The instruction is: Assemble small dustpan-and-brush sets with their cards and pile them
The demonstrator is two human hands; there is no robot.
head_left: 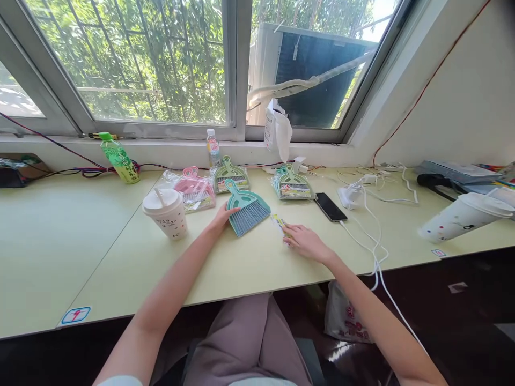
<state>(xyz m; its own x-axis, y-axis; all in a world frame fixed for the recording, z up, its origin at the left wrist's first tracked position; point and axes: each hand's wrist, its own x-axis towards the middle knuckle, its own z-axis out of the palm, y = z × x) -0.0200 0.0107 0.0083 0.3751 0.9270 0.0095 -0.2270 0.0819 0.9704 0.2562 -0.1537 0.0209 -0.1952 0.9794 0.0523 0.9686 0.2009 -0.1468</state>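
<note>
Near the middle of the table, a teal mini dustpan (237,197) lies with its small brush (250,217) nested over it, grey-blue bristles facing me. My left hand (223,215) grips the set at its left edge, thumb on top and the other fingers mostly hidden beneath. To the right, my right hand (306,242) is closed over a narrow yellow and white printed card (278,222), which touches the tabletop and is partly covered by the fingers. Behind are bagged sets of the same kind: pink (195,188), olive green (230,176) and green-teal (293,183).
A lidded paper cup (166,214) stands left of my left hand. A black phone (330,207), white cables (376,252) and a charger (349,197) lie to the right. Bottles (119,160) and a tissue pack (277,128) are along the window. Another large cup (466,217) leans far right.
</note>
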